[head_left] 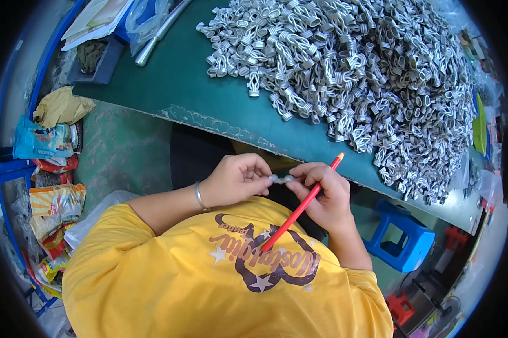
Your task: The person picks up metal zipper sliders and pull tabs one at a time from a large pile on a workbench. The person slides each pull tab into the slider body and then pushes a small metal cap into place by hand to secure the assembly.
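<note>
In front of my chest, my left hand (238, 178) pinches one end of a small pale grey piece (281, 179) between thumb and forefinger. Its other end sits in the fingertips of my right hand (326, 197), so the piece spans the gap between both hands. It resembles the parts in the pile, but its exact form is too small to tell. A long red pencil (296, 211) also rests in my right hand, slanting across the palm with its pale end up. On the table beyond lies a big heap of grey looped parts with ribbed ends (344, 67).
The green tabletop (169, 79) has a worn near edge just past my hands. A blue plastic stool (400, 236) stands at the right below it. A grey bin (96, 62) and a metal tube (161, 35) are at the far left, with bags (56, 203) stacked left.
</note>
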Demonstrator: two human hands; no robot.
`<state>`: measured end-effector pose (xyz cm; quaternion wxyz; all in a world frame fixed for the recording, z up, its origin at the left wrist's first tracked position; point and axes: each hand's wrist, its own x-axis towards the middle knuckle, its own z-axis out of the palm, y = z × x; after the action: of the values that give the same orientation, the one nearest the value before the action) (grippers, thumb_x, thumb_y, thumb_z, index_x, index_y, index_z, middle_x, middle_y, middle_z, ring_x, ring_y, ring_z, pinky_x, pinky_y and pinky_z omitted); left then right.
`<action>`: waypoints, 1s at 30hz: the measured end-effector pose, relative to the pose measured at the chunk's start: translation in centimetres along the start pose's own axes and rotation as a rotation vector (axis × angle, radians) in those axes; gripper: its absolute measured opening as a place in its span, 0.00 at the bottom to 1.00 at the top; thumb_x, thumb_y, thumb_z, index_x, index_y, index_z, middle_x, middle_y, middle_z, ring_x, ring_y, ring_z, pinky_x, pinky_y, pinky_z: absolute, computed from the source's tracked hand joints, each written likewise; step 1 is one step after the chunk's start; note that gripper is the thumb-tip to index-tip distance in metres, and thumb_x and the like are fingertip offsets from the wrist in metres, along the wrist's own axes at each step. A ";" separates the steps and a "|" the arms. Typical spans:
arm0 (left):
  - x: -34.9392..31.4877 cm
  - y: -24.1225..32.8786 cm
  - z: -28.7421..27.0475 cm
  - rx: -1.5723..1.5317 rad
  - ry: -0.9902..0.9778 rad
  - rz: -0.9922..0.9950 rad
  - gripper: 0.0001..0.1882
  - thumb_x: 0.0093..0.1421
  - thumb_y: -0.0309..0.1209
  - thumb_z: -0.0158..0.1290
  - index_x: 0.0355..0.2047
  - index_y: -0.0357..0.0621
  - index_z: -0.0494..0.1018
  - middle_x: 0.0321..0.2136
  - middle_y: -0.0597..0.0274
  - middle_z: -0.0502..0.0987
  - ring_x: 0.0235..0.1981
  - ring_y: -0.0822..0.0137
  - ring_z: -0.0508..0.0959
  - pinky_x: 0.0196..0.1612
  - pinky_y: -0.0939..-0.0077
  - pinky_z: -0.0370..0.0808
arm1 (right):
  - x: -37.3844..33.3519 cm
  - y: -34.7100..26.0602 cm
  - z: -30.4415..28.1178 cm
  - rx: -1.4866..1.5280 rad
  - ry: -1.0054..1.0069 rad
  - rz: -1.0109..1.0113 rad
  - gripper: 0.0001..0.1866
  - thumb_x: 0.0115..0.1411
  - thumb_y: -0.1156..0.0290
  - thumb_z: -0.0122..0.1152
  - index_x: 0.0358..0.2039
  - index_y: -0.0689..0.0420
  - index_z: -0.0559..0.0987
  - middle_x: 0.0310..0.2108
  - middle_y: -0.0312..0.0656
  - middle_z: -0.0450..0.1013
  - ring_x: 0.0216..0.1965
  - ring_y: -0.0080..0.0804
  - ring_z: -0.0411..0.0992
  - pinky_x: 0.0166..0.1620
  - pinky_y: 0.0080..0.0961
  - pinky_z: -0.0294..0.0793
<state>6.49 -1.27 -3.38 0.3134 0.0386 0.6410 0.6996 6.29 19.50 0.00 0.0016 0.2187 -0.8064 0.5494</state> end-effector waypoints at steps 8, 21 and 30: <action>0.9 2.4 0.3 0.689 0.171 0.661 0.11 0.47 0.20 0.57 0.33 0.34 0.72 0.29 0.54 0.73 0.29 0.65 0.76 0.30 0.78 0.74 | 0.5 0.1 -0.1 0.087 0.363 -0.102 0.13 0.46 0.87 0.60 0.21 0.61 0.64 0.32 0.52 0.72 0.28 0.29 0.73 0.31 0.19 0.74; 6.2 7.4 0.1 0.726 0.418 0.980 0.09 0.47 0.19 0.54 0.30 0.37 0.71 0.28 0.55 0.71 0.27 0.59 0.73 0.30 0.73 0.71 | 0.6 0.1 -0.5 0.051 0.401 -0.078 0.14 0.47 0.86 0.59 0.20 0.59 0.63 0.30 0.49 0.73 0.25 0.25 0.71 0.28 0.17 0.70; 3.3 6.1 0.8 -0.588 0.144 0.266 0.10 0.58 0.24 0.47 0.40 0.34 0.67 0.29 0.56 0.74 0.31 0.67 0.77 0.37 0.76 0.76 | 3.0 -0.6 0.9 0.416 0.444 0.090 0.09 0.56 0.84 0.49 0.28 0.59 0.60 0.39 0.51 0.69 0.34 0.27 0.72 0.32 0.16 0.73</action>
<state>1.82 1.19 1.22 0.1711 -0.0197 0.4216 0.8903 3.97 17.46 0.89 0.1086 0.0528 -0.6655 0.7365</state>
